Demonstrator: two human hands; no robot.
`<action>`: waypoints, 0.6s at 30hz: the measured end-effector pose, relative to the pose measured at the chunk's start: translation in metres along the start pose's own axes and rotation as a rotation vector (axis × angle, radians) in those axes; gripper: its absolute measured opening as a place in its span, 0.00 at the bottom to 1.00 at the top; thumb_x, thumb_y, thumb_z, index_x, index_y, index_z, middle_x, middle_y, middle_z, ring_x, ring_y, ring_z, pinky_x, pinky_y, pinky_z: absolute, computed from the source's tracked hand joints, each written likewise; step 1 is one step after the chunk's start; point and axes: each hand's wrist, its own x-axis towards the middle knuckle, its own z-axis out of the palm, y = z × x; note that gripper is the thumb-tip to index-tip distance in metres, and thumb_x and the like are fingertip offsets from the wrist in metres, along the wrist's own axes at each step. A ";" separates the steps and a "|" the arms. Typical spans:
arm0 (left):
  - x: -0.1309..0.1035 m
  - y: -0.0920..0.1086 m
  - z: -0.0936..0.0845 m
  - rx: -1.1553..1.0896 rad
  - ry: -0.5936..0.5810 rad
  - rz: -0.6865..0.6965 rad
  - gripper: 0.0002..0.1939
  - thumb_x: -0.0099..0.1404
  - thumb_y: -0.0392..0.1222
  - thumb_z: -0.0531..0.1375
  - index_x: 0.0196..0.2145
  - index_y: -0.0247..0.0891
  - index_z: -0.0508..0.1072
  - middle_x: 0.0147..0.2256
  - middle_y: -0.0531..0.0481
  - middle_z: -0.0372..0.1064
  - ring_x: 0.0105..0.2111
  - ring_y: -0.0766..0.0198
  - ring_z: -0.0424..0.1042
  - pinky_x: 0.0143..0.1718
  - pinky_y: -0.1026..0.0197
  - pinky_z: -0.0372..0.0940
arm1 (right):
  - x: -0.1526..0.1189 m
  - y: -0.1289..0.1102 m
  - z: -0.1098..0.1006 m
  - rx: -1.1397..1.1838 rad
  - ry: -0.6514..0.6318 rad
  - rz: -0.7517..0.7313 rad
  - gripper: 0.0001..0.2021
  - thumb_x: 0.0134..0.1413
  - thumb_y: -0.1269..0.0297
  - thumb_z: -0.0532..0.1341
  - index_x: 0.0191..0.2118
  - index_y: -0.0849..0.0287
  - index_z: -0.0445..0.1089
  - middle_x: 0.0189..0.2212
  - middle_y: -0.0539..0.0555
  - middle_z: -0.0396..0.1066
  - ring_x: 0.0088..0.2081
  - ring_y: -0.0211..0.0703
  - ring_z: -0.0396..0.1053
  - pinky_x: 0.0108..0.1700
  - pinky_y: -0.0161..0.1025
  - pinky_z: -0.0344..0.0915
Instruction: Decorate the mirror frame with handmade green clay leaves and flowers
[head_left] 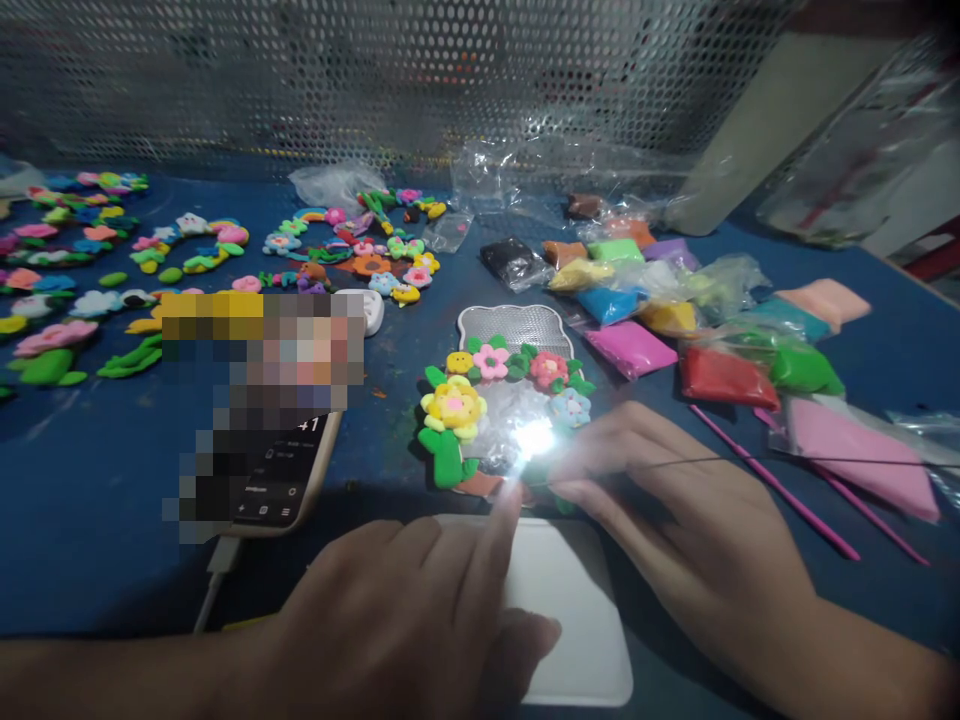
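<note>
A small wavy-edged mirror [517,322] lies on the blue table, its surface reflecting the mesh panel and a bright glare. Soft clay pieces ring it: a yellow flower [454,405], a pink flower [490,361], a red flower [550,369], a light blue flower [571,408] and green leaves [448,460]. At its bottom edge is a brown clay strip [480,485], which the outstretched index finger of my left hand [420,600] reaches. My right hand [675,500] has its fingertips pinched together at the lower right edge; whatever they hold is hidden by fingers and glare.
A white flat board [574,610] lies under my left hand. Left stands a phone [281,470] with a cable. Several finished clay garlands [191,240] spread over the left; bagged coloured clay [727,375] and pink sticks [776,480] lie right. A perforated metal panel [375,80] rises behind.
</note>
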 end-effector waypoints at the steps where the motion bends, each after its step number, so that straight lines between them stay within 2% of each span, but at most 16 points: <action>1: 0.000 0.000 0.001 0.007 -0.007 -0.004 0.16 0.68 0.43 0.49 0.42 0.26 0.68 0.22 0.49 0.71 0.18 0.62 0.72 0.14 0.61 0.68 | 0.000 0.000 0.000 -0.005 -0.005 0.001 0.07 0.54 0.78 0.57 0.29 0.61 0.67 0.25 0.51 0.69 0.30 0.37 0.67 0.31 0.33 0.63; 14: -0.001 0.000 0.002 0.003 -0.007 0.021 0.17 0.67 0.41 0.50 0.43 0.22 0.66 0.21 0.48 0.70 0.19 0.61 0.72 0.17 0.61 0.69 | 0.002 -0.002 -0.002 0.002 0.014 -0.009 0.09 0.53 0.79 0.56 0.29 0.58 0.66 0.25 0.50 0.70 0.28 0.38 0.67 0.29 0.34 0.64; 18: 0.000 0.001 0.001 -0.001 -0.024 0.011 0.16 0.67 0.42 0.49 0.43 0.25 0.67 0.21 0.48 0.70 0.19 0.63 0.72 0.17 0.62 0.69 | 0.002 -0.001 -0.002 -0.007 0.016 -0.011 0.09 0.53 0.80 0.56 0.29 0.59 0.65 0.25 0.51 0.70 0.29 0.37 0.67 0.29 0.33 0.64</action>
